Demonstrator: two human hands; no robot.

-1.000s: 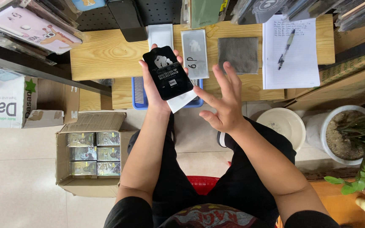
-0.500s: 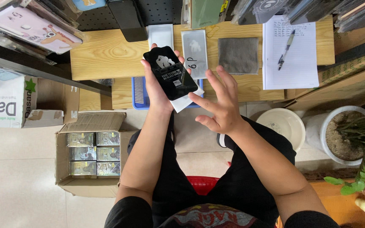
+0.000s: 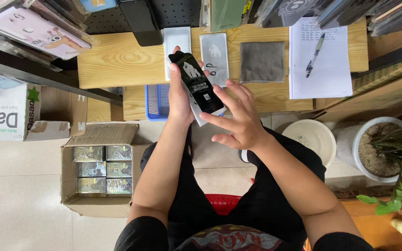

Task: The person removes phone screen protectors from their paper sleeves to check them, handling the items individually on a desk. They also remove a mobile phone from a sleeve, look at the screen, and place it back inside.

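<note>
Our left hand (image 3: 181, 95) grips black pack (image 3: 196, 82) over desk's (image 3: 117, 60) front edge, right hand (image 3: 238, 116) spread wide, fingertips touching it.

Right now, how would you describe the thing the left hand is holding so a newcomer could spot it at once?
Start at the light wooden table across the top of the head view. Just in front of its near edge, the left hand holds up a slim black packet, with the right hand open beside it. Unlike the pale flat packets lying on the table behind, it is black with a white animal figure.
</note>
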